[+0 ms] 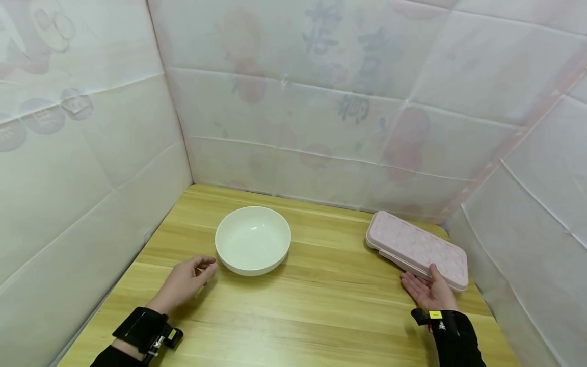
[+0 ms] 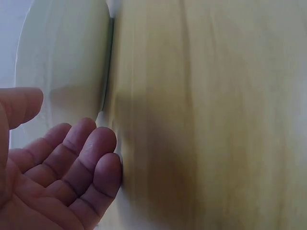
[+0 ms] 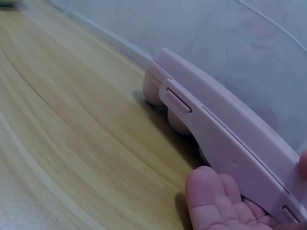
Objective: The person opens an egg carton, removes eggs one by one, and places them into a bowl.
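Note:
A white round bowl (image 1: 252, 240) stands upright on the wooden table, left of centre. My left hand (image 1: 185, 280) is close beside its left side, fingers loosely bent and holding nothing. In the left wrist view the bowl's outer wall (image 2: 72, 62) shows just past the fingertips; whether they touch it I cannot tell. At the right lies a pink lidded box (image 1: 417, 247) with round bumps on its lid. Rounded cups bulge beneath the box (image 3: 230, 143) in the right wrist view. My right hand (image 1: 433, 293) grips its near long edge, thumb over the lid and fingers underneath.
A wood-patterned table (image 1: 321, 306) carries both things. Pale printed sheets form a back wall (image 1: 293, 117), a left wall (image 1: 91, 168) and a right wall (image 1: 541, 219) around it. The box lies near the corner of the back and right walls.

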Motion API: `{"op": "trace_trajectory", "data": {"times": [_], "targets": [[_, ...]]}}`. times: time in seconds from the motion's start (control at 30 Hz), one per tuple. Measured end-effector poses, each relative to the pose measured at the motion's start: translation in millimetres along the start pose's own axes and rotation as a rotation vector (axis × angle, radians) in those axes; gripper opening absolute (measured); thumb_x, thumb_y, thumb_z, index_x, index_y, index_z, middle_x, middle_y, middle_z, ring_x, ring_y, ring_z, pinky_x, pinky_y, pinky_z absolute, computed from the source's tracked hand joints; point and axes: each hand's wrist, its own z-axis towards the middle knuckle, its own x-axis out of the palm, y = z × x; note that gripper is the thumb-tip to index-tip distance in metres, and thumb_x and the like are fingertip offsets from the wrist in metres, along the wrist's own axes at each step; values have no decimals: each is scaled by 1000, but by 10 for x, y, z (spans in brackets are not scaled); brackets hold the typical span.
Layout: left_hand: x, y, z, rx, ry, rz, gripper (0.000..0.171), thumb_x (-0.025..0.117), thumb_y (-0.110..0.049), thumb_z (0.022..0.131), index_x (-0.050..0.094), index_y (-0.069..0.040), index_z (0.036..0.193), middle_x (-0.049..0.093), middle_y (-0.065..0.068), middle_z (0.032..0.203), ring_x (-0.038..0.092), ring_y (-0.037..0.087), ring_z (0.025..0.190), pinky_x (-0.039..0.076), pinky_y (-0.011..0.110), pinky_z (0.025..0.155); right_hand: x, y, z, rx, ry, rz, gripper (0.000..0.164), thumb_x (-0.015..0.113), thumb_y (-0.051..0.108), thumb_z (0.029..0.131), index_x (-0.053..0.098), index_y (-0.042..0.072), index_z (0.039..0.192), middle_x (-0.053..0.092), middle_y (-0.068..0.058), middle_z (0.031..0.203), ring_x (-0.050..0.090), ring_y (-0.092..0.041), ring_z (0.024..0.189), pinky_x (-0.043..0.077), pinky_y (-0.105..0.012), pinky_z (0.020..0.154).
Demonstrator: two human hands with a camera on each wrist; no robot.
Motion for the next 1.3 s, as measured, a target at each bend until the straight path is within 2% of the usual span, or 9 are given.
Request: {"op": "trace_trajectory", "data": {"times": [0.07, 0.17, 0.3, 0.4, 0.57, 0.77, 0.93, 1.1, 1.3], "targets": [[12, -9, -13, 5, 4, 17, 42, 65, -32, 108, 66, 0, 136, 73, 7, 107, 65, 14, 83, 54, 24, 64, 10, -7, 4, -14, -17, -3, 77, 46, 62, 103, 6, 32, 161, 70, -11, 115, 72, -24, 115, 39, -28, 127], [19, -25, -37, 14, 15, 51, 40, 65, -33, 108, 68, -2, 133, 73, 4, 105, 64, 13, 86, 53, 24, 68, 19, -17, 9, -41, -29, -44, 69, 44, 61, 105, 18, 26, 157, 70, -10, 114, 72, -22, 114, 42, -29, 125], [15, -46, -88, 35, 50, 106, 36, 65, -34, 108, 71, -5, 127, 75, 1, 107, 64, 12, 94, 54, 26, 77, 0, -47, 7, -64, -38, -113, 57, 40, 61, 107, 37, 15, 141, 71, -9, 113, 74, -20, 111, 49, -29, 118], [16, -75, -144, 50, 87, 122, 32, 66, -33, 108, 72, -6, 124, 75, -1, 107, 64, 11, 94, 54, 28, 78, -8, -90, -8, -71, -42, -161, 55, 38, 60, 109, 41, 11, 132, 72, -8, 111, 74, -19, 108, 54, -29, 111], [80, -164, -248, 89, 146, 108, 27, 67, -32, 107, 74, -8, 118, 72, -4, 100, 60, 5, 86, 52, 24, 74, 38, -199, -21, -86, -43, -207, 49, 39, 58, 110, 39, 14, 134, 72, -6, 108, 73, -16, 105, 56, -28, 105], [303, -333, -343, 183, 238, 55, 30, 68, -33, 106, 74, -6, 117, 70, -6, 94, 56, 0, 76, 51, 22, 67, 137, -425, -13, -125, -97, -263, 49, 42, 58, 110, 41, 14, 132, 72, -4, 104, 73, -13, 102, 58, -27, 99], [555, -464, -376, 270, 319, 4, 37, 68, -35, 106, 72, -3, 123, 70, -6, 95, 57, -2, 78, 51, 22, 69, 225, -669, -10, -150, -120, -339, 51, 46, 57, 110, 44, 10, 130, 75, -3, 101, 74, -12, 98, 60, -27, 94], [790, -594, -327, 333, 359, -27, 46, 67, -39, 106, 69, -1, 131, 69, -6, 94, 57, -3, 80, 50, 22, 70, 306, -909, -28, -166, -88, -409, 55, 48, 57, 110, 46, 6, 131, 76, -4, 100, 76, -11, 95, 61, -26, 89], [999, -756, -207, 352, 366, -25, 63, 70, -42, 104, 57, -1, 149, 66, -4, 101, 56, 0, 88, 51, 23, 76, 398, -1153, -33, -176, -81, -456, 61, 49, 57, 110, 48, 1, 132, 76, -6, 101, 75, -14, 93, 62, -27, 86]]}}
